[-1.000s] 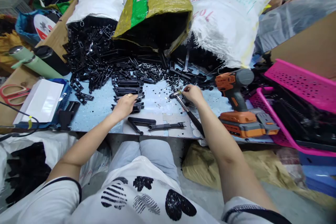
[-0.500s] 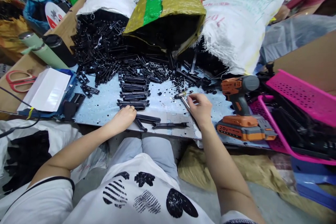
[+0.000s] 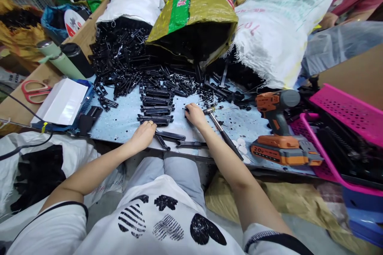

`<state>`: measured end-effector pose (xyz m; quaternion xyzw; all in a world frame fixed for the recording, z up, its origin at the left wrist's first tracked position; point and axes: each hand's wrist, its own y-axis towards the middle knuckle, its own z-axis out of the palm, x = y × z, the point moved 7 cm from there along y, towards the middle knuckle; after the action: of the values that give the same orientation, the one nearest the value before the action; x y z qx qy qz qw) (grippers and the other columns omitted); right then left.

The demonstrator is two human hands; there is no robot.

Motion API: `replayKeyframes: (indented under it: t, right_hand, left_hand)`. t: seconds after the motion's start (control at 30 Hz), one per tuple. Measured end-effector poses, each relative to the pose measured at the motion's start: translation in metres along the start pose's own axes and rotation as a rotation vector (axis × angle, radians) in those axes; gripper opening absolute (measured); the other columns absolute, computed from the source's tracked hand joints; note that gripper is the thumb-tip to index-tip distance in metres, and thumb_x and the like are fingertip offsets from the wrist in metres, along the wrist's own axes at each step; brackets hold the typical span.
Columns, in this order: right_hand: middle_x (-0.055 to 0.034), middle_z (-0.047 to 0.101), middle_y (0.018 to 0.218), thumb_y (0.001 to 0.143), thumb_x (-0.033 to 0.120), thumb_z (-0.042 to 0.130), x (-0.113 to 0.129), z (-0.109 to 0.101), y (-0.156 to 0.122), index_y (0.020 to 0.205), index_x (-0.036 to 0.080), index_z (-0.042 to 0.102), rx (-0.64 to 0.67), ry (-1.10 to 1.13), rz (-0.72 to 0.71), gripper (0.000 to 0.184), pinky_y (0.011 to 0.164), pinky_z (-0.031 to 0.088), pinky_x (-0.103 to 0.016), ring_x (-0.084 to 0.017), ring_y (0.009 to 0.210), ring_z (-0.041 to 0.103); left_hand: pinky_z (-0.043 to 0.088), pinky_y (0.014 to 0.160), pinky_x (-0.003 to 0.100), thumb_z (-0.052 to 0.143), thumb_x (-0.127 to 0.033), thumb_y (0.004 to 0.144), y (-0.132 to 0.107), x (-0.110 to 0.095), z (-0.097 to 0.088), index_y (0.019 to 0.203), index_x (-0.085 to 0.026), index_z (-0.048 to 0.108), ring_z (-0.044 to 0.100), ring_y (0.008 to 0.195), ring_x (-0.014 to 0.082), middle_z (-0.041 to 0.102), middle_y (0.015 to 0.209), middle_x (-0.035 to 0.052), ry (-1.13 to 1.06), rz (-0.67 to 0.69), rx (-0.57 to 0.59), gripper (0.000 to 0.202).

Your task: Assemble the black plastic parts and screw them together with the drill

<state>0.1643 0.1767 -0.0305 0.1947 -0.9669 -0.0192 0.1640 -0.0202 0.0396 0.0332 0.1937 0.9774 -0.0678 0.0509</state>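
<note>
My left hand [image 3: 145, 134] is closed at the table's front edge, its fingertips on the end of a black hinged bar [image 3: 170, 134] whose two legs spread out to the right. Just above it lies a column of black bar-shaped parts [image 3: 156, 109], laid side by side. My right hand [image 3: 195, 114] reaches down to the blue table surface, fingers curled together; what they pinch, if anything, is hidden. Right of that hand rests a hammer [image 3: 223, 130] with a dark handle. Another black bar [image 3: 191, 144] lies partly behind my right forearm.
Heaps of small black parts [image 3: 119, 59] and loose pins [image 3: 187, 83] spread along the back, below a yellow sack [image 3: 206, 4] and white sacks. An orange cordless drill [image 3: 275, 127] and a pink basket [image 3: 344, 103] stand right. Scissors [image 3: 35, 91] and cups [image 3: 76, 59] are left.
My right hand has let go of the hammer and moved left to the table surface near the column of parts. The hammer now lies on the table. My left hand stays at the bar.
</note>
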Motion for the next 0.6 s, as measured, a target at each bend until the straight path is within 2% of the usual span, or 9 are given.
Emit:
replayKeyframes:
  t: [0.1, 0.2, 0.3, 0.4, 0.5, 0.6]
  right_hand:
    - [-0.0137, 0.06, 0.101, 0.081, 0.017, 0.045, -0.001, -0.021, -0.011, 0.1, 0.012, 0.064, -0.136, 0.086, 0.012, 0.027, 0.084, 0.044, -0.034, -0.024, 0.092, 0.056]
    - [-0.0111, 0.062, 0.102, 0.084, 0.022, 0.046, 0.004, -0.049, -0.039, 0.098, 0.015, 0.065, -0.228, 0.27, -0.016, 0.024, 0.083, 0.046, -0.034, -0.022, 0.091, 0.059]
    - [-0.0058, 0.068, 0.092, 0.085, 0.032, 0.053, 0.011, -0.06, -0.07, 0.098, 0.019, 0.065, -0.102, 0.475, -0.004, 0.022, 0.077, 0.049, -0.03, -0.018, 0.081, 0.063]
    - [-0.0033, 0.07, 0.086, 0.084, 0.032, 0.057, 0.026, -0.057, -0.097, 0.092, 0.02, 0.065, 0.099, 0.535, -0.017, 0.017, 0.072, 0.049, -0.026, -0.016, 0.075, 0.064]
    - [-0.0042, 0.07, 0.087, 0.085, 0.023, 0.055, 0.045, -0.056, -0.109, 0.09, 0.018, 0.064, 0.201, 0.382, -0.06, 0.012, 0.072, 0.048, -0.025, -0.016, 0.076, 0.064]
    - [-0.0077, 0.068, 0.087, 0.087, 0.015, 0.049, 0.065, -0.056, -0.11, 0.089, 0.016, 0.063, 0.247, 0.125, -0.145, 0.013, 0.072, 0.045, -0.025, -0.018, 0.081, 0.064]
  left_hand:
    - [0.045, 0.079, 0.033, 0.034, -0.001, 0.084, 0.001, -0.008, 0.01, 0.096, -0.012, 0.06, 0.053, 0.09, 0.0222, 0.058, 0.095, 0.0117, 0.036, 0.04, 0.018, 0.03]
    - [0.045, 0.08, 0.033, 0.035, -0.014, 0.093, 0.001, -0.007, 0.026, 0.112, -0.011, 0.056, 0.054, 0.091, 0.0216, 0.059, 0.097, 0.0113, 0.019, 0.018, 0.009, 0.029]
    - [0.045, 0.077, 0.031, 0.035, -0.026, 0.096, -0.002, 0.002, 0.037, 0.125, -0.015, 0.049, 0.054, 0.089, 0.0205, 0.06, 0.097, 0.0095, -0.015, -0.033, -0.043, 0.035]
    - [0.044, 0.075, 0.032, 0.037, -0.03, 0.095, -0.006, 0.004, 0.038, 0.126, -0.017, 0.049, 0.054, 0.09, 0.0216, 0.059, 0.098, 0.0102, -0.022, -0.049, -0.109, 0.036]
    - [0.041, 0.079, 0.038, 0.04, -0.032, 0.094, -0.005, -0.007, 0.03, 0.123, -0.016, 0.051, 0.052, 0.1, 0.0258, 0.057, 0.109, 0.0146, 0.001, -0.003, -0.199, 0.036]
    - [0.035, 0.088, 0.042, 0.043, -0.038, 0.092, 0.002, -0.036, 0.029, 0.125, -0.014, 0.048, 0.046, 0.113, 0.0281, 0.053, 0.122, 0.0156, -0.01, 0.2, -0.215, 0.04]
